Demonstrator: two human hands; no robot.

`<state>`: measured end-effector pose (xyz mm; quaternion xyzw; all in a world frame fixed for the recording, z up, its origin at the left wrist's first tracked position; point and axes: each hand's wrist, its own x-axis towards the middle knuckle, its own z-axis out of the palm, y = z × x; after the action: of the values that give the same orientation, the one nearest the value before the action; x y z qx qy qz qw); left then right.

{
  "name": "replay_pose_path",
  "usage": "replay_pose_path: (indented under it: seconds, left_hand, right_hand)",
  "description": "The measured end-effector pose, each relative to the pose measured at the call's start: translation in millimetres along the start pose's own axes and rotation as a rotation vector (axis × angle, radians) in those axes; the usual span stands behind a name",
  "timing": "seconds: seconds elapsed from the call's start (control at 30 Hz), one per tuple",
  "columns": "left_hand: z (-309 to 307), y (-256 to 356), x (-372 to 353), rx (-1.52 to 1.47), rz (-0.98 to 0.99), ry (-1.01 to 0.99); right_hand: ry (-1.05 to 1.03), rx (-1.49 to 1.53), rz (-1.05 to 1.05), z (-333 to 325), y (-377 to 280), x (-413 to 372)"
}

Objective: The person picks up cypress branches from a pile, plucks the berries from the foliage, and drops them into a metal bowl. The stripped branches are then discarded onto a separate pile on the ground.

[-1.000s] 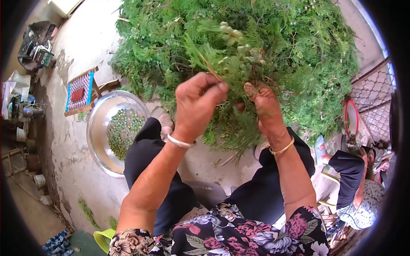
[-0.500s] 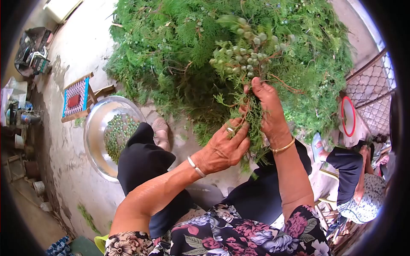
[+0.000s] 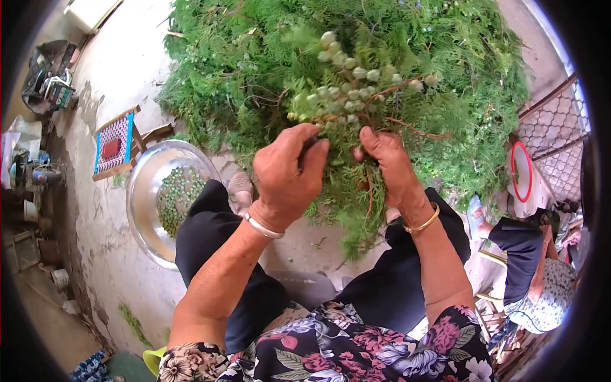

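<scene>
A leafy cypress branch (image 3: 356,95) with pale green cones clustered at its upper end is in front of me. My right hand (image 3: 396,167) is closed round its stem, thumb upward; green sprays hang below the grip. My left hand (image 3: 289,175) is at the left side of the cone cluster with its fingers curled in a pinch. Whatever lies between those fingertips is hidden. At my left, a wide metal basin (image 3: 141,216) holds many picked green cones (image 3: 178,198).
A large heap of cut cypress branches (image 3: 223,70) lies ahead. A low woven stool (image 3: 113,148) stands beyond the basin. At right are a wire mesh fence (image 3: 554,134), a red-rimmed container (image 3: 522,172) and another seated person (image 3: 519,254). Tools and containers line the left wall.
My left hand has moved up and left from the lower stem to the cones, its fingers now curled. The branch has tilted left; my right hand still grips it.
</scene>
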<state>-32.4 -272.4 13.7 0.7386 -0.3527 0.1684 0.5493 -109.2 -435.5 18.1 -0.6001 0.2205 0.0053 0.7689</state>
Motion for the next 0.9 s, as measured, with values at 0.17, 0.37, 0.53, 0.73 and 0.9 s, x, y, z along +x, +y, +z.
replay_pose_path:
  seconds: [0.17,0.37,0.53,0.73,0.9]
  left_hand:
    - [14.9,4.7,-10.3,-0.097,-0.173,-0.057]
    - [12.5,1.6,-6.7,-0.031,-0.362,-0.035]
    - [8.4,0.0,-6.8,0.087,-0.322,-0.072]
    - [12.2,-6.0,-6.3,-0.086,-0.496,-0.054]
    - [11.2,-13.6,-3.4,0.134,-0.276,-0.009]
  right_hand:
    - [-0.126,-0.142,0.063,8.4,17.1,2.9]
    - [-0.243,-0.037,0.035,20.9,23.6,4.1]
    - [-0.145,-0.235,0.145,31.0,16.7,-3.1]
    - [-0.206,-0.171,0.161,30.8,16.3,3.0]
    - [-0.223,-0.408,0.011,22.1,27.6,4.4]
